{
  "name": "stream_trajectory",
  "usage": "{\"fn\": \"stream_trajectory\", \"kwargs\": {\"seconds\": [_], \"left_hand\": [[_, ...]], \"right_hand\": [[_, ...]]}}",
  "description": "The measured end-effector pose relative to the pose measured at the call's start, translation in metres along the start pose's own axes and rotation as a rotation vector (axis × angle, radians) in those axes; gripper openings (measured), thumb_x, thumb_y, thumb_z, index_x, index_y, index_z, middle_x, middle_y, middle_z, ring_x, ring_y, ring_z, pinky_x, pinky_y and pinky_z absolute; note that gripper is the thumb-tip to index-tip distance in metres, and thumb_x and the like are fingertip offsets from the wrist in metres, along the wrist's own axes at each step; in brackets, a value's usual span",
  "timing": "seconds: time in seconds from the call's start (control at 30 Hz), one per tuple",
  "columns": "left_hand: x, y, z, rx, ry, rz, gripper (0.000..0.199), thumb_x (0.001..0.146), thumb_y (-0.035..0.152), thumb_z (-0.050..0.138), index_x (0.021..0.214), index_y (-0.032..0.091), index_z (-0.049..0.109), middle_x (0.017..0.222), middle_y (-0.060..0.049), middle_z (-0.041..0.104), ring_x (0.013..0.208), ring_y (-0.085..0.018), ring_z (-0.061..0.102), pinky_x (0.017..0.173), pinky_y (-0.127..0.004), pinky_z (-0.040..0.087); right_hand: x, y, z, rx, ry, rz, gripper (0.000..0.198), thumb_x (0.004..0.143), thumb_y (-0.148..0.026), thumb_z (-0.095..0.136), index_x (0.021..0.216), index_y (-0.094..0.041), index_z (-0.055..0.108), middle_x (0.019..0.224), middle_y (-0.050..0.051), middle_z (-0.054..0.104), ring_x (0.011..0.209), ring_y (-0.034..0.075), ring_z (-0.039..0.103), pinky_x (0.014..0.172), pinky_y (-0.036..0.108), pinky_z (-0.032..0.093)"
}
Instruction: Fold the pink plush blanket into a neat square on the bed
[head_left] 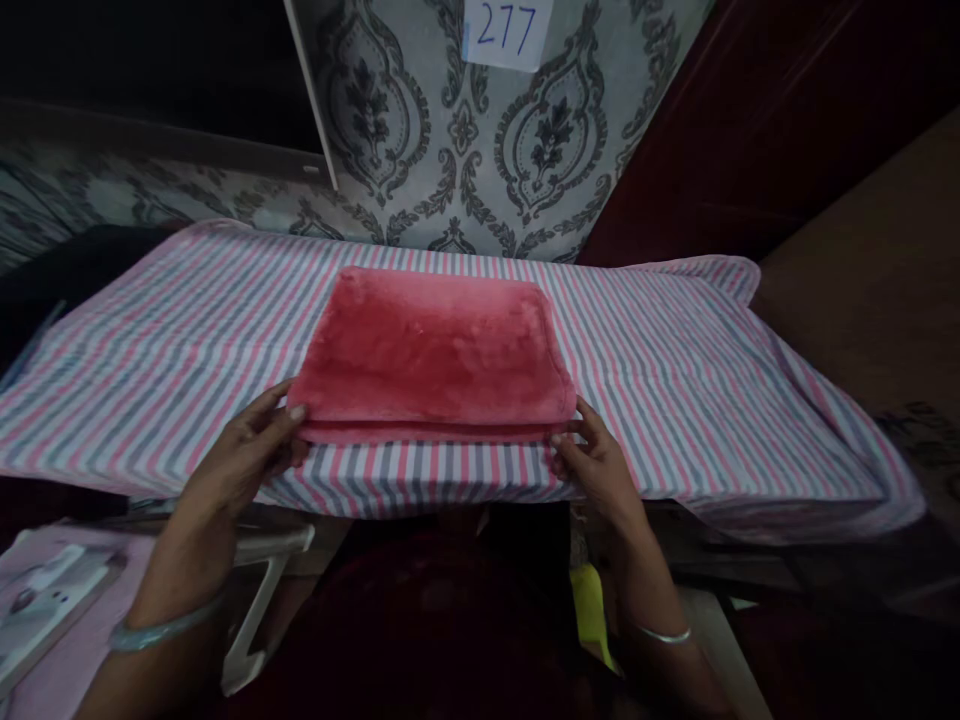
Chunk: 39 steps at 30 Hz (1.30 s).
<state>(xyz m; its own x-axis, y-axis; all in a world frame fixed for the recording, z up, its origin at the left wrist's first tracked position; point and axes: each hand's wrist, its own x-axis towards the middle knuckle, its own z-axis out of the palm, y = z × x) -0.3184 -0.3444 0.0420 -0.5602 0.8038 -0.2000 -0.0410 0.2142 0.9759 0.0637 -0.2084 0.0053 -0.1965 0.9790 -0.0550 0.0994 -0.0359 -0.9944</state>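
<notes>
A folded red plush cloth (442, 350) lies flat on a striped cloth cover (667, 380), with a dark gap between its layers along the near edge. At its near left corner my left hand (251, 440) pinches the edge, thumb on top and the other fingers partly hidden. My right hand (596, 455) grips the near right corner in the same way, fingers curled at the side and thumb at the lower layer. Both wrists wear bangles.
Behind the striped surface stands a patterned wall with a paper sign (507, 32) reading 277. A dark screen (157, 80) hangs at upper left. Below left are a white device (56, 610) and a pale frame (259, 610). Something yellow (591, 610) hangs below my right hand.
</notes>
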Motion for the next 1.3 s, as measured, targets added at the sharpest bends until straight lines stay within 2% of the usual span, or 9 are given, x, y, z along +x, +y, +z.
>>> {"fn": "stream_trajectory", "kwargs": {"seconds": [0.17,0.3,0.4,0.5,0.67,0.9,1.03,1.2,1.3], "left_hand": [[0.002,0.003,-0.001,-0.104,0.006,-0.054,0.07,0.054,0.058,0.092,0.105,0.021,0.061,0.048,0.008,0.056,0.041,-0.01,0.05,0.039,-0.016,0.03],[0.006,0.001,-0.002,-0.064,-0.125,-0.031,0.056,0.062,0.057,0.088,0.095,0.019,0.064,0.05,0.005,0.057,0.04,-0.009,0.048,0.038,-0.016,0.029],[0.012,-0.001,0.002,-0.019,-0.159,-0.006,0.05,0.064,0.059,0.085,0.08,0.018,0.061,0.047,0.005,0.052,0.038,-0.008,0.044,0.036,-0.017,0.027],[0.017,-0.005,0.004,-0.082,-0.073,0.015,0.053,0.059,0.059,0.087,0.069,0.02,0.053,0.043,0.009,0.043,0.034,-0.005,0.036,0.035,-0.017,0.025],[0.016,-0.006,-0.003,-0.072,-0.009,-0.005,0.05,0.057,0.055,0.088,0.069,0.019,0.055,0.045,0.009,0.043,0.035,-0.004,0.037,0.036,-0.016,0.025],[0.012,0.001,-0.008,0.021,-0.105,-0.054,0.049,0.058,0.056,0.087,0.075,0.019,0.061,0.044,0.008,0.045,0.036,-0.005,0.036,0.036,-0.016,0.022],[0.012,-0.003,-0.006,-0.008,-0.011,-0.045,0.053,0.053,0.058,0.088,0.077,0.019,0.063,0.048,0.009,0.045,0.038,-0.005,0.037,0.038,-0.016,0.026],[0.008,0.002,-0.016,0.069,0.009,-0.04,0.055,0.051,0.059,0.088,0.081,0.019,0.065,0.054,0.007,0.05,0.041,-0.008,0.041,0.039,-0.019,0.032],[0.007,0.018,-0.022,0.332,0.209,0.193,0.049,0.067,0.062,0.076,0.094,0.022,0.07,0.072,0.0,0.065,0.054,-0.014,0.054,0.047,-0.024,0.042]], "right_hand": [[-0.002,-0.013,0.001,0.14,-0.039,0.039,0.073,0.072,-0.051,0.085,0.135,-0.028,0.059,0.11,0.004,0.068,0.063,0.015,0.07,0.056,0.031,0.06],[0.0,-0.013,0.008,0.156,-0.115,0.043,0.066,0.072,-0.051,0.087,0.127,-0.028,0.06,0.107,0.003,0.071,0.07,0.02,0.074,0.061,0.032,0.062],[0.011,-0.008,0.014,0.122,-0.083,0.034,0.061,0.066,-0.058,0.089,0.109,-0.022,0.065,0.086,0.001,0.073,0.06,0.019,0.071,0.055,0.03,0.059],[0.023,-0.002,0.013,0.065,0.068,0.03,0.058,0.061,-0.066,0.087,0.089,-0.02,0.065,0.056,-0.003,0.063,0.046,0.016,0.059,0.046,0.026,0.049],[0.024,0.0,0.003,0.007,0.091,0.007,0.055,0.06,-0.067,0.085,0.078,-0.019,0.063,0.05,-0.002,0.06,0.046,0.012,0.051,0.048,0.022,0.042],[0.015,-0.013,-0.001,-0.06,-0.049,0.044,0.06,0.064,-0.077,0.079,0.075,-0.02,0.062,0.049,-0.001,0.059,0.044,0.012,0.048,0.045,0.023,0.037],[0.016,-0.008,0.004,0.002,0.015,0.042,0.061,0.064,-0.076,0.08,0.064,-0.022,0.052,0.044,-0.004,0.05,0.041,0.01,0.04,0.042,0.022,0.03],[0.015,-0.002,-0.007,-0.048,-0.005,-0.009,0.055,0.071,-0.073,0.075,0.077,-0.02,0.063,0.051,-0.003,0.053,0.045,0.012,0.044,0.044,0.024,0.035],[0.014,-0.017,-0.014,-0.306,0.222,-0.243,0.056,0.08,-0.069,0.067,0.104,-0.018,0.071,0.081,0.007,0.07,0.06,0.018,0.059,0.053,0.03,0.048]]}}
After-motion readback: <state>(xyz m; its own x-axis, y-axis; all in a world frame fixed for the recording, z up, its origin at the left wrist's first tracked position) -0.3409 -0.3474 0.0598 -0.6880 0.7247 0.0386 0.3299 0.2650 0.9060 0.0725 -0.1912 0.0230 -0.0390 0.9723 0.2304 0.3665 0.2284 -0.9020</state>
